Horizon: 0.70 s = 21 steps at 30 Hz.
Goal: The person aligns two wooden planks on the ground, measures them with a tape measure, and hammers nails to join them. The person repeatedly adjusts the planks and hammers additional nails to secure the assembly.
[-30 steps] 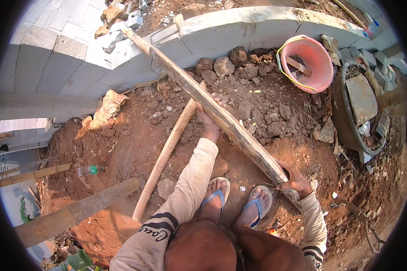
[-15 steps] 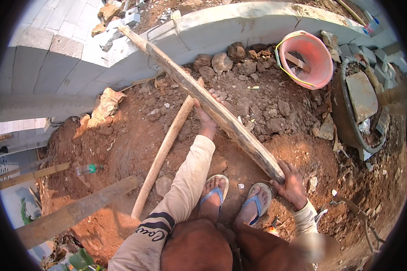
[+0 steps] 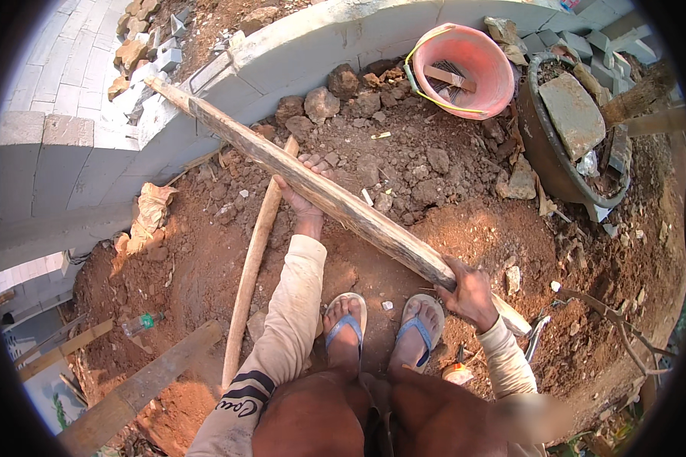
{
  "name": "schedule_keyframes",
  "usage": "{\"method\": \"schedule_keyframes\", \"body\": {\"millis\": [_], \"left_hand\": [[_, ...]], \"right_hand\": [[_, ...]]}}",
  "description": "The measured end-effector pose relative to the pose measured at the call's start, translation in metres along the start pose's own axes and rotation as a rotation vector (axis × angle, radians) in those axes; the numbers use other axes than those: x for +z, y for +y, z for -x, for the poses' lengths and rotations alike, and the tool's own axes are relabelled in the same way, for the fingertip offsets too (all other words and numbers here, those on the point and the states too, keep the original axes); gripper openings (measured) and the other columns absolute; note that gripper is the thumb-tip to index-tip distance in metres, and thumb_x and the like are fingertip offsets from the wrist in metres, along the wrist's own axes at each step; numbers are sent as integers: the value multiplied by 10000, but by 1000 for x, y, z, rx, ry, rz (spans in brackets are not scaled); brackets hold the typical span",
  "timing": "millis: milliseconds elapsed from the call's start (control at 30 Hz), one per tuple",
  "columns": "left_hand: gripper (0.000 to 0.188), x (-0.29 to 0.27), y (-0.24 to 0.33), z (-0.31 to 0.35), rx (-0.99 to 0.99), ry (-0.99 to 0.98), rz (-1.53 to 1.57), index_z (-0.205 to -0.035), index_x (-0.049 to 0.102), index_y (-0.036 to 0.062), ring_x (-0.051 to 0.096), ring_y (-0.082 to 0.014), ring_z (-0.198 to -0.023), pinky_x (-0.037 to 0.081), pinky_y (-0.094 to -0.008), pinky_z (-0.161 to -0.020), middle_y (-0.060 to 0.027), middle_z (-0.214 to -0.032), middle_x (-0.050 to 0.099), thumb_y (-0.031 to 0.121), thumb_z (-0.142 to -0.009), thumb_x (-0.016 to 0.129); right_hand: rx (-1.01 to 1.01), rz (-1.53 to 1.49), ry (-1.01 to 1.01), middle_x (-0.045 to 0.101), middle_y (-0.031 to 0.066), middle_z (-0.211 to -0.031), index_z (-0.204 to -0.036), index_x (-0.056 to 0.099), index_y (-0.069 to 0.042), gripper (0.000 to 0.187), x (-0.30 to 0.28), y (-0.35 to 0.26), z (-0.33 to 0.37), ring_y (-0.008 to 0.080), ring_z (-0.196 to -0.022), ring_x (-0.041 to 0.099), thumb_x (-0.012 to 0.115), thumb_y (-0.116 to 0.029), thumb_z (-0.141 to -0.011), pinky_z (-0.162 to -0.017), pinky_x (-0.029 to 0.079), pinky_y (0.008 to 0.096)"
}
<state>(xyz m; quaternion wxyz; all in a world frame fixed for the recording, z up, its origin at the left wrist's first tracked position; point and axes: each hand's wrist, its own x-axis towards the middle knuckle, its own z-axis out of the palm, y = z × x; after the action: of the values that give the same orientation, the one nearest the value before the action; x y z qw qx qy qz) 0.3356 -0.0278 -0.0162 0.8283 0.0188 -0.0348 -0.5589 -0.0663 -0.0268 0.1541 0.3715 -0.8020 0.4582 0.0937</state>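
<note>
A long, rough wooden pole [image 3: 358,217] slants across the middle, its far tapered end over the low block wall. My left hand [image 3: 305,202] is closed around its underside near the middle, fingertips showing at the far side. My right hand [image 3: 472,295] grips the pole's near end. Below my left hand's grip, a thinner round stick [image 3: 253,278] runs toward my left forearm, passing beneath the pole; whether my left hand touches it I cannot tell. Just beyond my right hand shows a short pale piece of wood [image 3: 513,316], partly hidden by the hand.
Far off stands the curved grey block wall [image 3: 282,68]. A pink bucket [image 3: 503,84] and a dark tub [image 3: 537,148] holding a slab are at the far right. Stones [image 3: 322,105] lie along the wall. At left are a thick pole [image 3: 141,385] and a plastic bottle [image 3: 141,324].
The bucket, wall and ground have shifted left in view. Both hands still hold the pole at much the same places. The pale wood piece now shows beyond my right hand.
</note>
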Motion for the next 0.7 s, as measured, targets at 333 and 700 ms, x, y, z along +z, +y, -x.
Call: {"method": "schedule_keyframes", "body": {"millis": [333, 700], "left_hand": [[745, -2, 7, 0, -58, 8, 13, -1219, 554, 116, 640, -182, -1035, 576, -406, -961, -11, -1092, 603, 488, -738, 985], [776, -2, 16, -4, -160, -29, 75, -1221, 481, 83, 609, -191, -1080, 525, -406, -1016, -19, -1110, 534, 250, -690, 1022]], "right_hand": [[-92, 26, 98, 754, 200, -994, -1397, 565, -35, 661, 10, 9, 0, 385, -850, 759, 790, -271, -822, -755, 595, 515], [0, -267, -317, 643, 281, -1335, -1575, 431, 7, 995, -3, 60, -17, 439, -1279, 617, 835, -439, -782, -1091, 498, 529]]}}
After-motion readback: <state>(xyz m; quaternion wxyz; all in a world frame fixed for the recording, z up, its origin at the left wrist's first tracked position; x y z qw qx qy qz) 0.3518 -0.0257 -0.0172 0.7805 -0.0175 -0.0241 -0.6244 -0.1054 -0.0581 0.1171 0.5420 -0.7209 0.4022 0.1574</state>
